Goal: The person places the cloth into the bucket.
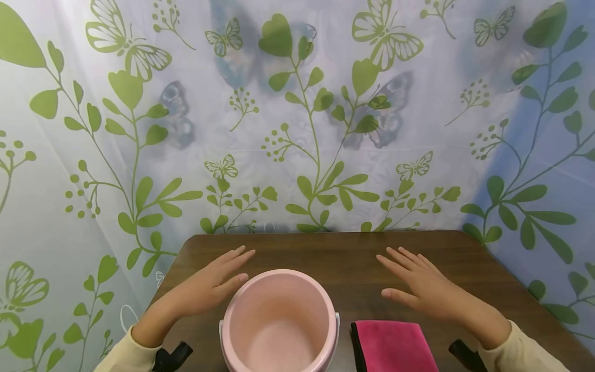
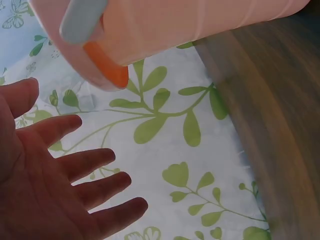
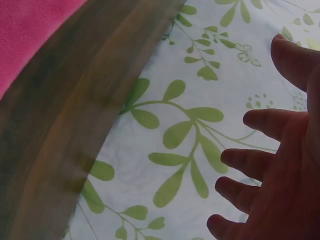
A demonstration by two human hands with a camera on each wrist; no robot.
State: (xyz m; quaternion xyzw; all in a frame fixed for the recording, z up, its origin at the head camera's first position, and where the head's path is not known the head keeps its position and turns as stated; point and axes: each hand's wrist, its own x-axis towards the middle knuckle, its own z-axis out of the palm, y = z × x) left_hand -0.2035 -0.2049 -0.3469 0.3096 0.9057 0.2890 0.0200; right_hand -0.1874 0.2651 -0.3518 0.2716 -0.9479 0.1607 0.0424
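Observation:
A pink bucket stands upright at the front of the wooden table, with nothing visible inside it. Its pale handle shows at the rim in the left wrist view. My left hand hovers to the left of the bucket, fingers spread and holding nothing. To the right, my right hand is held out over the table with straight, parted fingers and an empty palm. Between the bucket and the right hand lies a folded bright pink cloth with a black edge, cut off by the bottom of the head view.
The brown wooden table reaches back to a white curtain printed with green leaves and butterflies. Curtain also hangs along both sides. Black straps show by the wrists below the cream sleeves.

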